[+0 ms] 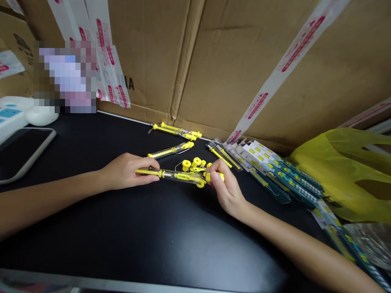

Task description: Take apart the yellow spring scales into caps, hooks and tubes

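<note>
Grip state, left: your left hand (130, 171) is closed on a clear tube (186, 176), thumb below and fingers above, near the tube's left end. A yellow strip (141, 172) shows at that end, and more yellow parts are visible through the clear wall. The tube lies roughly level above the black tabletop (159, 232), its right end directed toward your other hand.

Grip state, right: your right hand (228, 189) pinches a yellow cap (209, 177) between thumb and fingers at the right end of the tube. You cannot confirm from this view whether cap and tube are joined.

Parts layout: immediately behind the tube's right end, locate the cluster of loose yellow caps (196, 162), with metal wire hooks among them. Farther back, one clear-and-yellow unit (171, 150) lies by itself; a pair of similar units (174, 130) lies behind it, near the cardboard box (250, 53).

To your right, note the printed packages (284, 175) and the yellow plastic bag (330, 162). To your left, a phone (23, 150) lies flat beside a white device (15, 112).
</note>
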The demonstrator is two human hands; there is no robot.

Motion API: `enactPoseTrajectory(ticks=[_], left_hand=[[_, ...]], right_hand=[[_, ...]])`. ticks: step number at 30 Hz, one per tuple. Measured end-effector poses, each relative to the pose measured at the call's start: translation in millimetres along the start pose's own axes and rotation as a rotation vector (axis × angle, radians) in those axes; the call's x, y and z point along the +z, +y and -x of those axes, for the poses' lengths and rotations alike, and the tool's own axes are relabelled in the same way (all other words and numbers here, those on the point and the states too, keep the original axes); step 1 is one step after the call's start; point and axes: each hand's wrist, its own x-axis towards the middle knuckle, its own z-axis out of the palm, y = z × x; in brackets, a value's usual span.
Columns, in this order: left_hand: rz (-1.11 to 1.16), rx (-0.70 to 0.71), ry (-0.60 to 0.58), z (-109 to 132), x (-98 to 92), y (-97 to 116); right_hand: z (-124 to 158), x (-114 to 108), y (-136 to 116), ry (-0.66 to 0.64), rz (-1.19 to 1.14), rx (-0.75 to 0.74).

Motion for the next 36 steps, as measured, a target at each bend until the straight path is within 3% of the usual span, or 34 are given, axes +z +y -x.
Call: enactPoseTrajectory(ticks=[3,6,12,16,21,29,34,36], left_hand=[[-0.051,0.017,0.063,2,2.5,-4],[-0.118,0.061,0.077,2,4.0,-5],[-0.222,0.127,0.118,1,3.6,1],[-0.249,0.148,0.146,2,3.6,2],[-0.288,0.125,0.073,2,3.9,3],[-0.346,-0.079,0.097,0,4.8,-5],[-0.272,0.020,0.081,1,3.6,-3],[-0.234,0.073,0.083,1,3.1,-1]], right_hand=[[-11,-8,1,0.118,0.002,0.032],[-23,-20,6,0.115,0.065,0.051],[-34,-41,15,-0.079,0.692,0.075],[-33,-46,12,-0.267,1.036,0.206],[-32,-43,12,-0.431,1.011,0.249],[-31,-45,11,-0.406,0.908,0.231],[-27,-40,-12,-0.272,1.107,0.215],[-22,-34,-22,-0.240,1.045,0.131]])
